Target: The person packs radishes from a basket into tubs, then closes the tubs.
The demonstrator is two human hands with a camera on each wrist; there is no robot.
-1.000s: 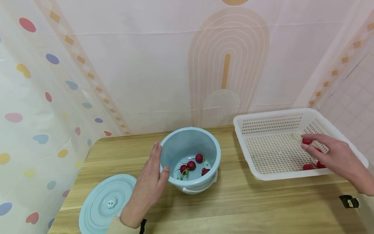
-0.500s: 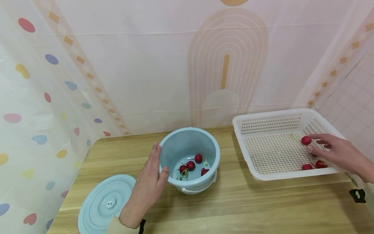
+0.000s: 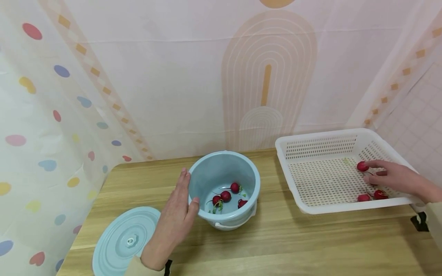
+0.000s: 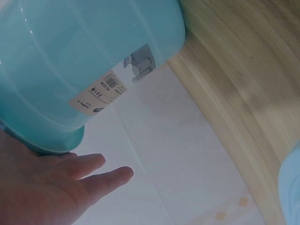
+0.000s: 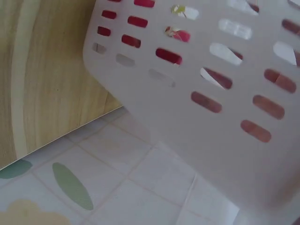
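Note:
A light blue bucket [image 3: 224, 153] stands on the wooden table with several red radishes [image 3: 226, 196] lying inside it. My left hand [image 3: 172, 222] rests flat along the bucket's left rim, fingers straight and thumb at the edge. In the left wrist view, the hand [image 4: 51, 183] lies against the rim beside the bucket's labelled side. My right hand [image 3: 397, 177] reaches into a white perforated basket [image 3: 304, 209], its fingertips beside a radish [image 3: 362, 166]. Another radish is partly hidden under that hand, and two more lie near the basket's front. The right wrist view shows mostly the basket's wall [image 5: 164, 112].
A light blue round lid [image 3: 127, 239] lies on the table [image 3: 276, 249] left of the bucket. The bucket's white handle [image 3: 238, 225] hangs down in front. A patterned cloth [image 3: 193, 96] rises behind the table, and a small leafy scrap [image 3: 347, 161] lies in the basket.
My right hand has drawn back slightly to the right inside the basket, leaving the rear radish more visible. The left hand and bucket have stayed in place.

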